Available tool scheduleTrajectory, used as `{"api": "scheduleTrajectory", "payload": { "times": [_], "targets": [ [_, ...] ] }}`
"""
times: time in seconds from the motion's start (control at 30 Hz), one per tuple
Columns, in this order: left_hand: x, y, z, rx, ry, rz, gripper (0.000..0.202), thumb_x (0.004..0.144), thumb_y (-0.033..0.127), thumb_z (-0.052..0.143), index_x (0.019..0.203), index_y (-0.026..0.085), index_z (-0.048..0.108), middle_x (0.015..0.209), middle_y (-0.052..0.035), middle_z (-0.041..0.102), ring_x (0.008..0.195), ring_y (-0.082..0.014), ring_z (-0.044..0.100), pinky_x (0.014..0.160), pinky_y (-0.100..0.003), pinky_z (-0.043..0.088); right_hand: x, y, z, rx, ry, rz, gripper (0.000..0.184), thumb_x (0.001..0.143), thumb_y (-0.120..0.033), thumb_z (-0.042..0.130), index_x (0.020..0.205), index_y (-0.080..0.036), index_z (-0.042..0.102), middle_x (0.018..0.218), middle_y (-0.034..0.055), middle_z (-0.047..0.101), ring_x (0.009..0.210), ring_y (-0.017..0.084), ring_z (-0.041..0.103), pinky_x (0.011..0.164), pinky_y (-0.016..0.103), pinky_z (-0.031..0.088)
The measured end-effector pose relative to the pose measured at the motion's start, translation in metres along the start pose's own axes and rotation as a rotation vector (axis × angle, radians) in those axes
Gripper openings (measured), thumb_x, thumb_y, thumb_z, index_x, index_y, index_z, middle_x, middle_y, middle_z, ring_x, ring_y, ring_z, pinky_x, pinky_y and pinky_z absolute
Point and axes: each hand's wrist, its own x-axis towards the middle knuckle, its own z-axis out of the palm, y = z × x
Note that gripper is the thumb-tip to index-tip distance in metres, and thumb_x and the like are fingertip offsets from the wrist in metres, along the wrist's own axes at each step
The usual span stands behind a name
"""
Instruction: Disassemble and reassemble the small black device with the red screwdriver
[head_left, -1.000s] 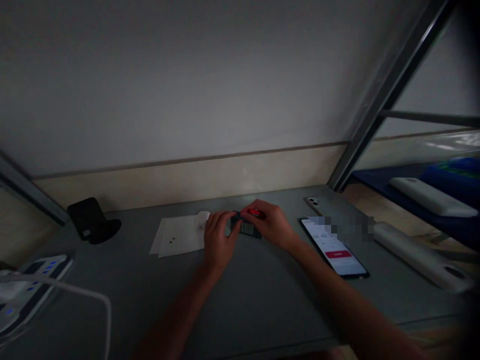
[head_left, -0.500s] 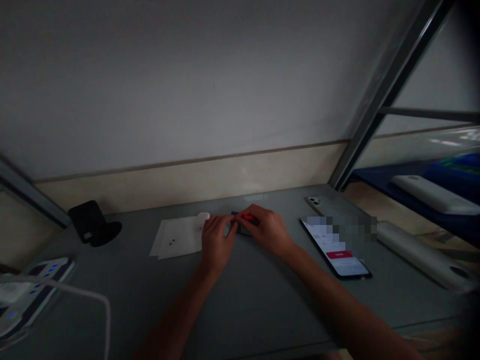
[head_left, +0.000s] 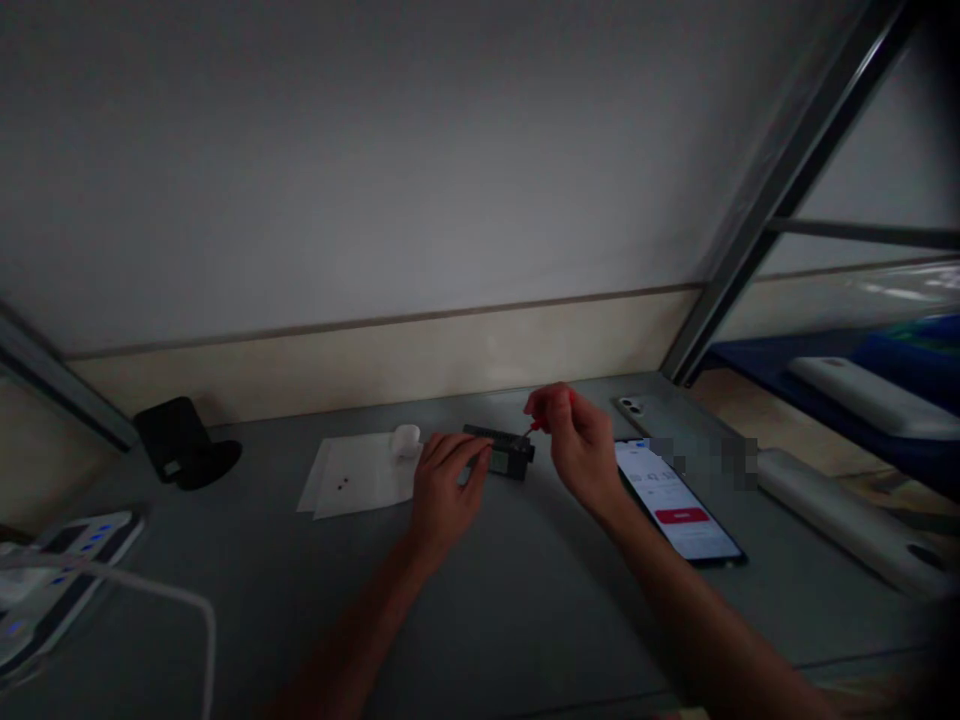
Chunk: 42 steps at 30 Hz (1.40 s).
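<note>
A screwdriver with a red handle and thin metal shaft is held in my right hand, its tip slanting down to the left over a small dark box-shaped device. That device lies on the grey table, partly hidden by my left hand. The thumb and fingertips of my left hand are pinched together just over the device's left part; whatever lies between them is too small to make out. Left of this hand, white paper sheets carry a few tiny dark specks and a small white rounded object.
To the right lie a lit phone, a second phone and a long pale cylinder. A black stand is at the back left. A power strip and white cable occupy the near left. Wall behind.
My right hand has moved right and up with the screwdriver, away from my left fingertips, uncovering the device. My left hand has shifted slightly right. The lit phone's screen now shows large digits.
</note>
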Motion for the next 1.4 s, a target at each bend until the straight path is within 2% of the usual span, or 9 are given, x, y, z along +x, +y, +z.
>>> {"api": "scheduleTrajectory", "payload": {
  "times": [0.13,0.5,0.63,0.77,0.9,1.07,1.23,1.4],
  "targets": [
    [-0.001,-0.002,0.002,-0.015,-0.002,0.008,0.018,0.097,0.02,0.058,0.109,0.023,0.072,0.101,-0.0058,0.074,0.095,-0.0205,0.064,0.087,-0.038,0.052,0.003,0.002,0.001,0.032,-0.032,0.048,0.048,0.101,-0.054,0.044,0.071,-0.02,0.059,0.063,-0.0001,0.056,0.059,0.014,0.051,0.056,0.027,0.039],
    [-0.001,-0.003,0.001,-0.008,0.006,0.055,0.014,0.096,0.02,0.061,0.104,0.022,0.072,0.099,-0.0053,0.075,0.092,-0.0196,0.064,0.087,-0.038,0.052,0.002,0.001,0.004,0.028,-0.147,0.045,0.044,0.1,-0.05,0.049,0.07,-0.019,0.059,0.066,-0.0003,0.058,0.062,0.013,0.055,0.058,0.025,0.041],
    [0.0,-0.002,0.001,-0.008,0.007,0.057,0.014,0.095,0.02,0.061,0.104,0.023,0.072,0.098,-0.0053,0.074,0.092,-0.0203,0.064,0.086,-0.038,0.052,0.001,0.003,0.004,0.005,-0.175,0.022,0.035,0.1,-0.046,0.05,0.08,-0.02,0.062,0.07,0.0004,0.061,0.063,0.013,0.056,0.058,0.024,0.042],
    [0.012,0.008,0.004,-0.017,0.016,0.049,0.012,0.094,0.02,0.062,0.1,0.022,0.072,0.097,-0.0054,0.073,0.092,-0.0204,0.063,0.086,-0.038,0.052,0.003,0.002,0.002,-0.026,-0.124,-0.018,0.021,0.097,-0.041,0.055,0.105,-0.022,0.06,0.076,0.0002,0.06,0.066,0.015,0.056,0.052,0.023,0.042],
    [0.03,0.022,0.014,-0.009,-0.069,0.093,0.008,0.091,0.02,0.065,0.093,0.023,0.072,0.099,-0.0044,0.073,0.097,-0.0211,0.062,0.09,-0.04,0.049,0.007,0.004,-0.005,-0.081,-0.011,-0.091,0.024,0.095,-0.036,0.058,0.115,-0.024,0.058,0.075,-0.0012,0.056,0.066,0.015,0.052,0.057,0.025,0.043],
    [0.038,0.025,0.02,0.047,-0.119,0.045,0.007,0.089,0.022,0.069,0.088,0.026,0.074,0.108,-0.0021,0.074,0.105,-0.0234,0.061,0.091,-0.044,0.043,0.012,0.011,-0.01,-0.138,0.016,-0.077,0.032,0.095,-0.033,0.058,0.125,-0.025,0.057,0.077,-0.0013,0.056,0.067,0.015,0.051,0.062,0.027,0.044],
    [0.033,0.02,0.022,0.06,-0.158,0.062,0.008,0.089,0.022,0.07,0.087,0.027,0.075,0.109,-0.0008,0.075,0.106,-0.0233,0.062,0.095,-0.046,0.039,0.011,0.015,-0.009,-0.149,-0.057,-0.064,0.027,0.095,-0.034,0.058,0.12,-0.025,0.058,0.077,-0.0014,0.058,0.067,0.015,0.053,0.064,0.026,0.044],
    [0.029,0.018,0.021,0.055,-0.147,0.002,0.008,0.09,0.023,0.069,0.089,0.027,0.075,0.111,-0.0012,0.075,0.108,-0.023,0.063,0.095,-0.045,0.039,0.01,0.017,-0.007,-0.139,-0.039,-0.069,0.024,0.094,-0.031,0.059,0.117,-0.024,0.056,0.076,-0.0024,0.058,0.066,0.014,0.053,0.064,0.026,0.044]
  ]
}}
